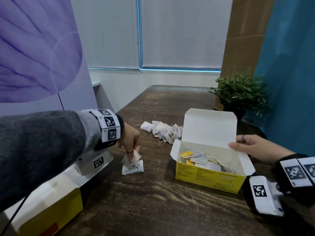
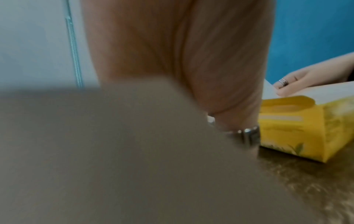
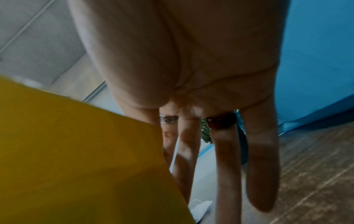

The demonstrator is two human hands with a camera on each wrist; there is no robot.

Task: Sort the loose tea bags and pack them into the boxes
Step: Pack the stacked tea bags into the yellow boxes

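Left hand [image 1: 130, 140] pinches small bunch of tea bags [image 1: 132, 163] low over wooden table [image 1: 153, 201]. Right hand [image 1: 254, 147], fingers straight, rests against lid of open yellow box [image 1: 208, 178] (already holding many bags). Loose pile [image 1: 163, 131] lies beyond, left of box lid. Second yellow box [image 1: 51, 208] under left forearm.

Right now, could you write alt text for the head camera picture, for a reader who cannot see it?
A person's left hand pinches tea bags on a dark wooden table, while the right hand rests straight-fingered against the raised lid of an open yellow box partly filled with tea bags. A loose pile lies behind, near a potted plant.
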